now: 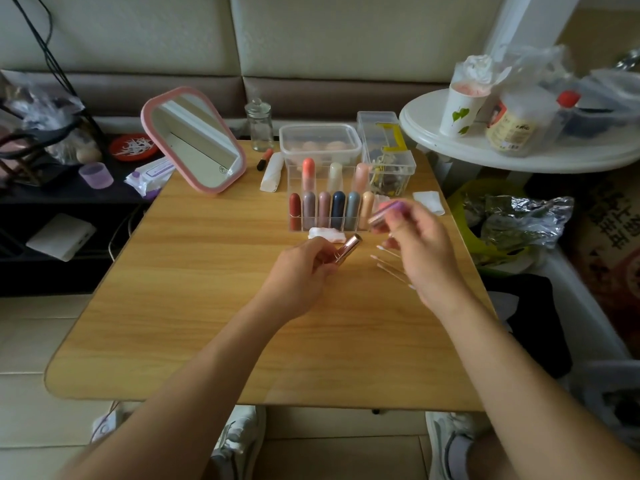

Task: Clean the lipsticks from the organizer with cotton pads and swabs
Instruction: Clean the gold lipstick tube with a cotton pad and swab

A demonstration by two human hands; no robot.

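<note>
A clear acrylic organizer (294, 223) stands at the table's far middle with several capped lipsticks (338, 208) in its slots. My left hand (304, 268) grips a rose-gold lipstick tube (348, 248) in front of the organizer. To its right, my right hand (420, 244) holds a purple lipstick cap (389, 210), raised above the table and blurred. A crumpled cotton pad (325, 234) lies right before the organizer. Several cotton swabs (386, 259) lie on the table, partly under my right hand. Another cotton pad (429, 199) lies at the right edge.
A pink-framed mirror (194, 140) leans at the back left of the wooden table (214, 306). Behind the organizer are a lidded plastic box (320, 140), a glass jar (259, 124), a roll of pads (272, 173) and a clear box (389, 168). A white round side table (485, 147) stands right.
</note>
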